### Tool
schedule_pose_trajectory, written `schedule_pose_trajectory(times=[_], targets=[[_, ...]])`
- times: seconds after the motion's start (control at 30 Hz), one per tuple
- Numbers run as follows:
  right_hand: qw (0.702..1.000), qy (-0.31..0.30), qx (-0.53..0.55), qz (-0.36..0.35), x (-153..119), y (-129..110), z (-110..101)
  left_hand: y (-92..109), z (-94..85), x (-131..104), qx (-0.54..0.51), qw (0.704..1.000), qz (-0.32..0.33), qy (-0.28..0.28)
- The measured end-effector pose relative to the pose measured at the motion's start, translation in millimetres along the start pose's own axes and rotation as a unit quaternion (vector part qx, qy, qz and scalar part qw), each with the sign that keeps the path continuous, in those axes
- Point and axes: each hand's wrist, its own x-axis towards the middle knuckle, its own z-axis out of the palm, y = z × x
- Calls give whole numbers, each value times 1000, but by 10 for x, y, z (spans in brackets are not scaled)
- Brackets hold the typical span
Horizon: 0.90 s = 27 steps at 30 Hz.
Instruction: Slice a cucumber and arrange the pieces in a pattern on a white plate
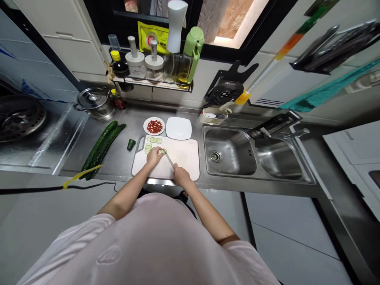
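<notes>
Gripping a knife (pixel 169 159), right hand (pixel 181 175); left (pixel 154 156) seemingly pinches cucumber (pixel 163 151).

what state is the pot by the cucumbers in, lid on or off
On: the lid sits over the pot, covering its top.

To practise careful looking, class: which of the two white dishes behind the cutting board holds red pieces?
The round dish, left of the squarish dish; only it holds red pieces.

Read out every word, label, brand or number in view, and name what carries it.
No text reads clearly.
Yellow packet: dark characters and red emblem, too blurred.
White box at right: print too small.
Shirt: outlined emblem, unreadable.
</notes>
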Motion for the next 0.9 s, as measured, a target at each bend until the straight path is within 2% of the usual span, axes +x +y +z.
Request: schedule_pose_trajectory(times=[0.6,0.9], targets=[[1000,12,0,-6,-12,19,-2,-5,7,-3,-11,1000,-3,5],[1000,-9,4,12,-188,128,85,11,-3,7,-5,1000,-12,-1]])
